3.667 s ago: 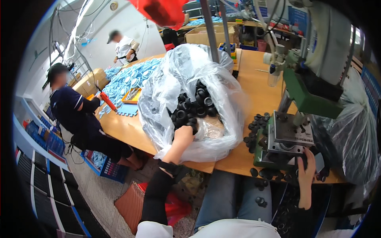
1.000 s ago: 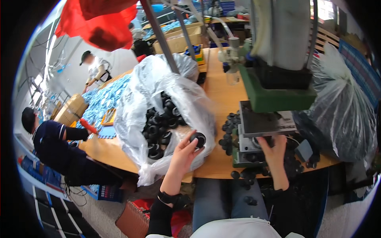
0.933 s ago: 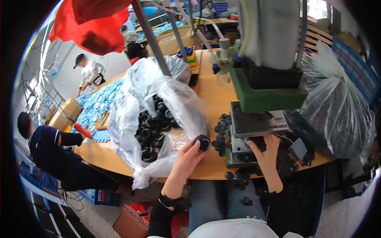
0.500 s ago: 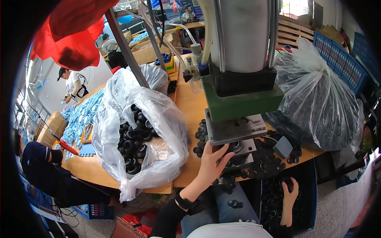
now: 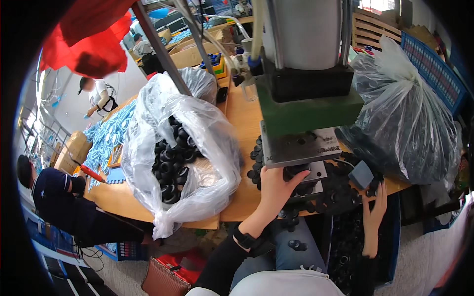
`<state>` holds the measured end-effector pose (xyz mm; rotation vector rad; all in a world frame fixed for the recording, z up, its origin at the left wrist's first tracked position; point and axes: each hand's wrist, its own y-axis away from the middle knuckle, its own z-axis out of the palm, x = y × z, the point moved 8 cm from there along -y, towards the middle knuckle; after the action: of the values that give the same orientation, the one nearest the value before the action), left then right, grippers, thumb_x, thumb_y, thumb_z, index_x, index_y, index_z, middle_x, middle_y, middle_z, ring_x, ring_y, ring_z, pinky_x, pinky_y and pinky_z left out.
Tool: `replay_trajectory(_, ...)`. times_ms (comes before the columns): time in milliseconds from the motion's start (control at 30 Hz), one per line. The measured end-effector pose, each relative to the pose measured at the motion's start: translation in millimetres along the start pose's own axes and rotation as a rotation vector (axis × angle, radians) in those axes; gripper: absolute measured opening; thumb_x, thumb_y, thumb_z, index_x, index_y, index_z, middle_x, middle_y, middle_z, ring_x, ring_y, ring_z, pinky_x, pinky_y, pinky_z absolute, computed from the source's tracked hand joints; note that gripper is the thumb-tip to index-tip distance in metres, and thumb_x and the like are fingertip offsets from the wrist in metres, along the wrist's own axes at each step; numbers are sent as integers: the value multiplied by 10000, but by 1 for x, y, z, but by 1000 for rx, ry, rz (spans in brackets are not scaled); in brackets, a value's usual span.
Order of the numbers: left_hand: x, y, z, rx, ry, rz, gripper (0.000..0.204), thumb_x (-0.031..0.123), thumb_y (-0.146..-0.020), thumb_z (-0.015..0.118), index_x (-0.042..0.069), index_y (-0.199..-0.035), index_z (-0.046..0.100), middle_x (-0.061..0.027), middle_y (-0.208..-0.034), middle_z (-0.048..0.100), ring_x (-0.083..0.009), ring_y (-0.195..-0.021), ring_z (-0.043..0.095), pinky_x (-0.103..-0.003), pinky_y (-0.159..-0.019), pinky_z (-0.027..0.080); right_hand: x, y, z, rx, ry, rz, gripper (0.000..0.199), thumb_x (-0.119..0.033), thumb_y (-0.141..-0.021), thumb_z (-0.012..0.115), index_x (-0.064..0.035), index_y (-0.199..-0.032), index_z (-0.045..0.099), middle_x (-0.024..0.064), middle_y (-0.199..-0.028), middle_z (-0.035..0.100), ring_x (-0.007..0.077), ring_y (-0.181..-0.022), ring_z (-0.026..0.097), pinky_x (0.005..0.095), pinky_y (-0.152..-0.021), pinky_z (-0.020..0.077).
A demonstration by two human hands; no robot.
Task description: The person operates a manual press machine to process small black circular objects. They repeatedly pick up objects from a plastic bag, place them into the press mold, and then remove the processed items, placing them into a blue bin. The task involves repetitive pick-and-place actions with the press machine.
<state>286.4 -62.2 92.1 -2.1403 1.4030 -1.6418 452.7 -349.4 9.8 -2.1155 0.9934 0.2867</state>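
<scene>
My left hand (image 5: 276, 188) reaches under the plate of a green and grey bench press (image 5: 308, 116). Its thumb and fingers close round a black wheel-like ring (image 5: 295, 171), partly hidden by the press plate and the hand. My right hand (image 5: 375, 212) is at the table's front edge, thumb and fingers apart and pointing up. Nothing shows between them. Its fingertips are beside small black round parts (image 5: 376, 178) and a grey box on a cable (image 5: 361, 174). More small black parts (image 5: 335, 197) lie in front of the press.
An open clear bag (image 5: 207, 123) of black rings stands left on the wooden table (image 5: 242, 209). A tied bag (image 5: 405, 113) sits right. Below is a blue crate (image 5: 393, 237) of black parts. Light-blue straps (image 5: 108, 133) lie far left, near other people. A few black parts rest on my lap.
My right hand has risen from the crate to the table edge; the black ring it held no longer shows. My left hand stays at the press. The whole view has shifted slightly.
</scene>
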Motion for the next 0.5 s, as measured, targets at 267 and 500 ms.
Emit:
replay_trajectory(267, 12, 9, -2, 51, -200, 28, 388, 346, -774, 714, 68, -1021, 604, -72, -843, 598, -245, -825, 560, -369, -830, 370, -9, -30, 109, -278, 228, -183, 626, -386, -883, 569, 14, -1338, 412, 146, -1388, 432, 325, -1350, 300, 471, -1107, 194)
replay_trajectory(500, -8, 23, -15, -35, -77, 138, 661, 364, -685, 788, -5, -1167, 527, -189, -1081, 569, -382, -1020, 526, -430, -877, 411, -21, -35, 120, -320, 136, -118, 671, -380, -879, 572, 48, -1352, 368, 249, -1353, 421, 393, -1310, 321, 452, -1085, 243)
